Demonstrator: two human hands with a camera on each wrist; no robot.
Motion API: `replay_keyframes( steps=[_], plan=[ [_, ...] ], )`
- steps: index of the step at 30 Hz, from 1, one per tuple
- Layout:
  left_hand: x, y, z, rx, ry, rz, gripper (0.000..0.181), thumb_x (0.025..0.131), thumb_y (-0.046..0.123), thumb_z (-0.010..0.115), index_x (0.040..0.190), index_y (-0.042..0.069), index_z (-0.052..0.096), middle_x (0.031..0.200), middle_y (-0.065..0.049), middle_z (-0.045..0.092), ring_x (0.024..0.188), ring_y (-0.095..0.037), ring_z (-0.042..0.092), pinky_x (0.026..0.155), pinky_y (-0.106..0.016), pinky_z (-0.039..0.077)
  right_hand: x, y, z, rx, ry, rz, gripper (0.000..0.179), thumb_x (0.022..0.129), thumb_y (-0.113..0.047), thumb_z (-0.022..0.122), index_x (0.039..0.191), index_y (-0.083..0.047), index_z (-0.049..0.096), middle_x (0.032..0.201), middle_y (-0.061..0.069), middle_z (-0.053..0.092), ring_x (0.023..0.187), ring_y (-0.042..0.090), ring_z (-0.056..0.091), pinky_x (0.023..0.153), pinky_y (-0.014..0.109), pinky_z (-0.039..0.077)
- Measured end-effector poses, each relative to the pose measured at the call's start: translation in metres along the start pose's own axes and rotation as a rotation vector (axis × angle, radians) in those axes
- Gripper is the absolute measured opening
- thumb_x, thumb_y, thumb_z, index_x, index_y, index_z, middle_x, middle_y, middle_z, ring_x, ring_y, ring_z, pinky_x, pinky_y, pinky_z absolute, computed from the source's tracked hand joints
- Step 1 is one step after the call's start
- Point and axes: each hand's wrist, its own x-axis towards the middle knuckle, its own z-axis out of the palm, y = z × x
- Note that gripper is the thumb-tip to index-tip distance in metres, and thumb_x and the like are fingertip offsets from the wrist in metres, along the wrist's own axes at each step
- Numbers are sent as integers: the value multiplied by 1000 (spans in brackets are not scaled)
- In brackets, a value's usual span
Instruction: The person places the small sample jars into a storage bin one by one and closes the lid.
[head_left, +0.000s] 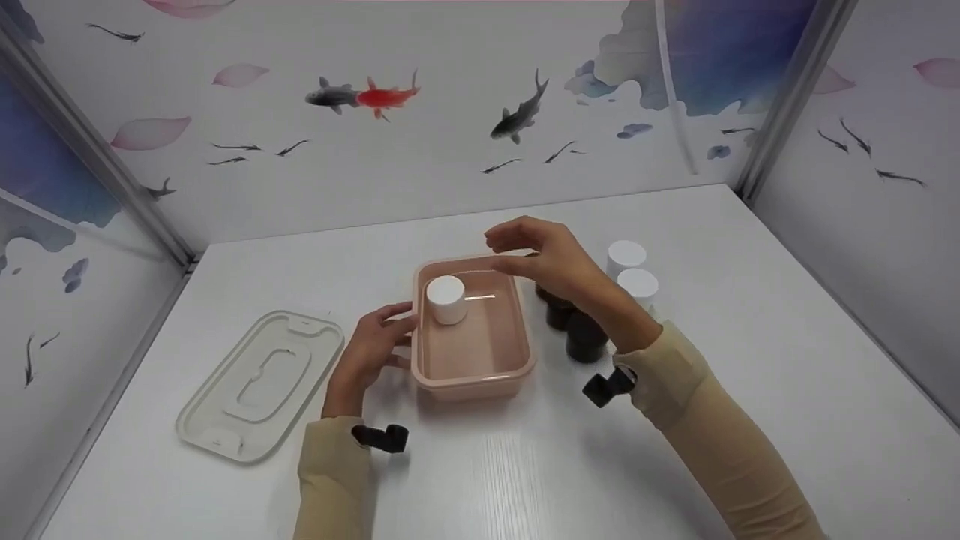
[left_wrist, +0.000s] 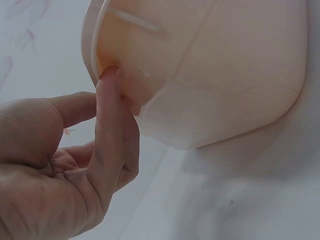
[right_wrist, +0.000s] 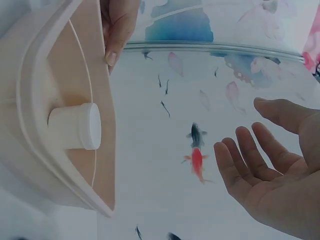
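Observation:
A pink rectangular tub (head_left: 480,386) stands on the table, its top uncovered. Inside it, near the back left corner, a small white lidded jar (head_left: 447,301) stands upright. My left hand (head_left: 367,345) holds the tub at its left side, and the left wrist view shows bent fingers (left_wrist: 111,130) tucked under the rim. Over the back right corner of the tub is my right hand (head_left: 559,259), with nothing in it. In the right wrist view its loosely bent fingers (right_wrist: 245,162) are apart from the tub and the jar.
To the right of the tub, several black round containers (head_left: 586,337) stand close together, partly hidden by the right hand and forearm. Behind that arm are two white-topped jars (head_left: 637,285). A pale lid (head_left: 270,386) lies flat at the left. Printed panels (head_left: 450,172) enclose the table.

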Motion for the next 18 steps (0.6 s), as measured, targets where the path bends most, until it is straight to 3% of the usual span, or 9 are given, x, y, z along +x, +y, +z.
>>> replay_keyframes(
  steps=[6,13,18],
  plan=[
    [-1,-3,2,-23,-7,22,48,101,26,58,146,12,50,131,-22,65,103,-27,71,62,-31,61,-21,23,-12,67,73,-7,39,91,-17,74,128,-9,65,129,8,67,119,21,65,99,29,54],
    [-3,-1,0,-1,7,13,46,102,26,57,146,12,50,130,-21,66,106,-28,70,64,-31,61,-38,45,-26,39,130,-80,39,91,-10,73,128,-4,64,128,12,67,119,26,64,94,19,54],
    [-4,1,2,-2,-2,9,47,102,27,57,146,13,49,132,-20,65,108,-28,70,65,-31,61,-49,61,-45,-6,188,-126,40,91,-13,74,128,-4,63,128,12,67,114,8,64,94,16,53]
  ],
)
